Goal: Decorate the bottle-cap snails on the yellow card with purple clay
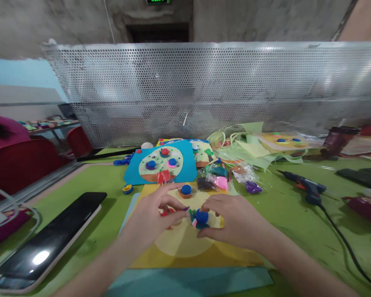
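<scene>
My left hand (156, 216) and my right hand (231, 220) meet over a yellow craft sheet (185, 247) with a pale oval on it. Between their fingertips sits a small clay flower with a blue centre on a teal base (201, 218). Both hands pinch at it, fingers curled. A second clay flower, blue on brown (186, 191), lies just beyond. A bit of red clay (164, 213) shows under my left fingers.
A finished blue craft card (162, 163) with clay flowers lies behind. Clay packets (218, 179), green paper strips (244, 144), a glue gun (306, 187) with cable at right, a tablet (49, 243) at left. A perforated metal screen (204, 90) closes the back.
</scene>
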A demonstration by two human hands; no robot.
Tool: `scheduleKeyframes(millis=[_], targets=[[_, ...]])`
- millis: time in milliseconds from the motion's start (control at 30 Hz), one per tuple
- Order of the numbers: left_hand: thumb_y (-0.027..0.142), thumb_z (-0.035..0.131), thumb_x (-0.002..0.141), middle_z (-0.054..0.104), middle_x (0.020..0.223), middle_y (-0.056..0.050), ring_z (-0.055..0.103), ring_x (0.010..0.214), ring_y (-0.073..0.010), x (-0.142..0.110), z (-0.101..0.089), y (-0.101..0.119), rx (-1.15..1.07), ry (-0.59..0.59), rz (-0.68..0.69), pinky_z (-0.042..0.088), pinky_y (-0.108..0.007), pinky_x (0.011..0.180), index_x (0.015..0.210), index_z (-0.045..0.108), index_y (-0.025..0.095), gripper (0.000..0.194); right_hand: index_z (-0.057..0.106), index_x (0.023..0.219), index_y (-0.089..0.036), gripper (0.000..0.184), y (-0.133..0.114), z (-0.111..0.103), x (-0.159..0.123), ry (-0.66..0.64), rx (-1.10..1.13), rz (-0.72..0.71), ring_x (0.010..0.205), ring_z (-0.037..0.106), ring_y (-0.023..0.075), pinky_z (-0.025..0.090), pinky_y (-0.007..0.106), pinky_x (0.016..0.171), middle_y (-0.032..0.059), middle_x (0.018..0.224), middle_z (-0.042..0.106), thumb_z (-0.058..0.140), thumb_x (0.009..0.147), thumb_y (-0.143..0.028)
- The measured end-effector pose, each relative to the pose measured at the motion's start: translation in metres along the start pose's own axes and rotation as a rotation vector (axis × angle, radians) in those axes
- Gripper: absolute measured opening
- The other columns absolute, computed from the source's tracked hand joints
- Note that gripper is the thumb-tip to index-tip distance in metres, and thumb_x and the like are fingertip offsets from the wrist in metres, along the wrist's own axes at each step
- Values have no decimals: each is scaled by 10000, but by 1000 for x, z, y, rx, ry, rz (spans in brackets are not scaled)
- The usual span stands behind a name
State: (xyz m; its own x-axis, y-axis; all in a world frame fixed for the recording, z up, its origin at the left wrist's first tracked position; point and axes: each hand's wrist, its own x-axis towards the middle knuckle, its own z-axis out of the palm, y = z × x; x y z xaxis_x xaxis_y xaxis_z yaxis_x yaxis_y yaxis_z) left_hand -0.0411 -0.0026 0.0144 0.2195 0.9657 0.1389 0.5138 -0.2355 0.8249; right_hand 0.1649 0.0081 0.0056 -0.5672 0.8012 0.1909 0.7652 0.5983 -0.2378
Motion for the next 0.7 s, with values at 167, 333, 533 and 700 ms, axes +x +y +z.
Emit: scheduleKeyframes(millis=[167,333,533,700], targets=[[270,631,787,710,767,51,666,786,-186,-20,-11,-36,382,183,43,519,-314,733,1105,551,272,327,662,877,-198,338,1,14,-4,10,-40,-93,773,627,230,449,322,635,21,833,663,647,776,-520],[297,574,861,679,809,13,661,789,-181,-37,-8,-66,619,200,242,538,-301,714,1144,529,254,290,658,895,-209,377,4,30,-10,89,-48,-222,733,647,238,494,349,580,45,862,684,576,807,-566],[272,371,962,693,764,-33,656,691,-181,-35,-7,-60,833,257,503,560,-294,590,1059,541,162,225,623,871,-210,473,8,34,-8,223,-142,-330,645,652,233,495,344,464,89,810,695,283,941,-530],[215,328,967,679,680,-15,645,623,-172,-34,-7,-58,855,206,541,542,-267,498,1002,537,161,219,559,1032,-271,274,13,50,-10,245,-39,-386,701,636,257,538,360,566,75,847,699,443,889,-474]])
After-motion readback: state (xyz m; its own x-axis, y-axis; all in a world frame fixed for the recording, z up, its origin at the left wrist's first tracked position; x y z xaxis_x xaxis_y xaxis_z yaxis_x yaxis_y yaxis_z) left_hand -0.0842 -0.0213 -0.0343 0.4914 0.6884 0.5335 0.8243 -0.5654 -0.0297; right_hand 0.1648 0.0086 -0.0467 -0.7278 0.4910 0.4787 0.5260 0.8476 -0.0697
